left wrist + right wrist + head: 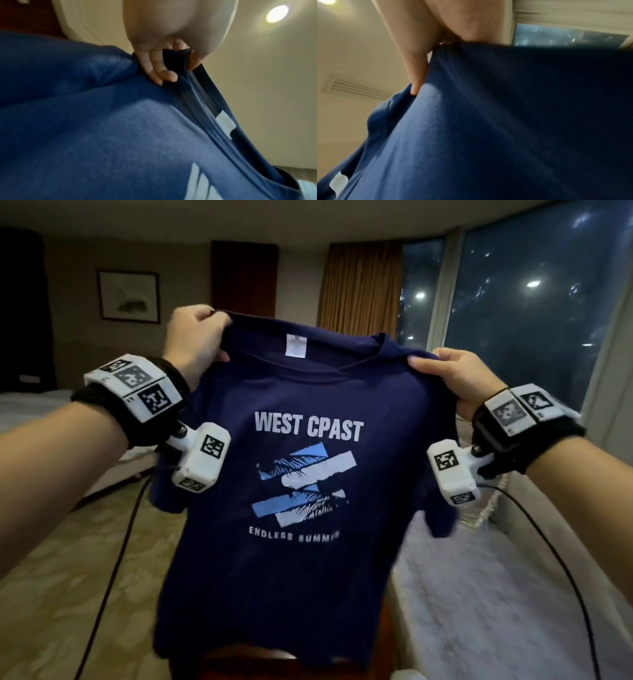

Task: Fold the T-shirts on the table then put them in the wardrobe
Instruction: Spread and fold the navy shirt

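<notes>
Navy T-shirt [301, 570] held up in mid-air, print side to the camera, neck up, hem down; long axis near vertical, hem slightly blurred. Behind it: patterned carpet [61, 604], bed [30, 409] at left, framed picture [129, 296] on the far wall, curtain [363, 285], dark window [534, 313]. White surface [479, 594] at right, possibly a second bed. Left hand [197, 342] clenched round one shoulder seam; right hand [455, 376] pinching the other, both arms raised forward.

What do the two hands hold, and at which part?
Both hold the navy T-shirt up by its shoulders: the left hand grips the left shoulder, the right hand the right.
</notes>
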Motion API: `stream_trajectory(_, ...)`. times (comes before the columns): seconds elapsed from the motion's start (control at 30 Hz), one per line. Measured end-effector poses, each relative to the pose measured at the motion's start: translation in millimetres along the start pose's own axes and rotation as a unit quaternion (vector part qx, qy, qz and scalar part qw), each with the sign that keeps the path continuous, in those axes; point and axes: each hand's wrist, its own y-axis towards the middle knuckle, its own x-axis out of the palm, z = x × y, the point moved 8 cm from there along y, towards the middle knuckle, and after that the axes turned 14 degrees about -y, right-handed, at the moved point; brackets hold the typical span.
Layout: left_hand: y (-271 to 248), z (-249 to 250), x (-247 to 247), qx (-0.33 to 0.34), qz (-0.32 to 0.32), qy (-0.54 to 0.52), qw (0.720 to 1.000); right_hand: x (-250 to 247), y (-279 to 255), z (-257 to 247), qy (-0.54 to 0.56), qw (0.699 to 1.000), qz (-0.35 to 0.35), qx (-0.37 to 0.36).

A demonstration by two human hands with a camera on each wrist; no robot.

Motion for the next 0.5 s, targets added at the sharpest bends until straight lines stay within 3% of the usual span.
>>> stream_trajectory(0.13,7,-84,9,-0.089,-0.029,0.045,0.995,20,22,58,-0.045,0.997,0.021,0.061)
stream_trajectory(0.3,-12,-260,20,-0.216,-0.064,0.107,0.968,79,54,211,-0.145,0.974,0.006,0.176)
stream_trajectory(0.37,-39,-337,29,-0.270,-0.137,0.202,0.931,108,59,281,-0.248,0.945,-0.014,0.213)
stream_trajectory(0.43,-86,-405,40,-0.340,-0.250,0.266,0.867,147,50,348,-0.362,0.893,-0.085,0.255)
stream_trajectory(0.5,-134,-456,49,-0.382,-0.353,0.297,0.801,193,33,402,-0.414,0.857,-0.175,0.251)
